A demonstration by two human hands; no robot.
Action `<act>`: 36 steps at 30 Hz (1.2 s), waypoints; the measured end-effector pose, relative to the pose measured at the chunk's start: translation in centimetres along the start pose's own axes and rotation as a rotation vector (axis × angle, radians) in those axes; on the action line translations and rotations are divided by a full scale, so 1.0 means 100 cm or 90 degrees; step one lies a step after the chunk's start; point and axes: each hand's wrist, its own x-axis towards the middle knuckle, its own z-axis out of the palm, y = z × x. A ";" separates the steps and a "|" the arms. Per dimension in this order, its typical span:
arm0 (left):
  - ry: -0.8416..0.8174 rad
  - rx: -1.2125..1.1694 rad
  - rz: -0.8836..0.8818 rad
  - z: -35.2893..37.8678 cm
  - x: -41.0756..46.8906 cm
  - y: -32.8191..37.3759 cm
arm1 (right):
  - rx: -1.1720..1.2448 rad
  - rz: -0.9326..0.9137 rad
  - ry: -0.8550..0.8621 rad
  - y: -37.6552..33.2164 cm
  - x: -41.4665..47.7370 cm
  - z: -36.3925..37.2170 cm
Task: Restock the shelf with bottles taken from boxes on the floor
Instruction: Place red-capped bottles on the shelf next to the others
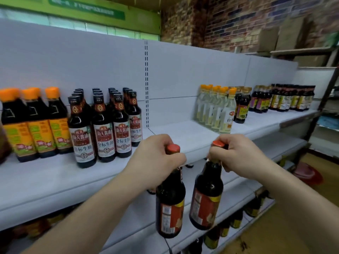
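White shelf [183, 132] spans the view, with both forearms reaching toward its front edge. The left hand [157, 158] curls round the neck of the left bottle [170, 204]. The right hand [236, 154] grips the tilted right bottle [207, 198] likewise. Both bottles hang before the shelf edge, dark glass with red caps and red-and-yellow labels. Fingers hide the necks and the label print is blurred.

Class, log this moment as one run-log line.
left hand: holds left bottle by neck | right hand: holds right bottle by neck | neither on shelf yet
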 end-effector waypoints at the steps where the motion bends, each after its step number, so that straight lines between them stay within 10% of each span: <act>1: 0.000 -0.010 0.000 -0.005 0.002 0.000 | -0.001 -0.002 -0.003 -0.005 0.003 0.001; 36: 0.164 0.080 -0.002 -0.008 0.204 0.026 | 0.064 -0.171 0.018 0.029 0.258 -0.044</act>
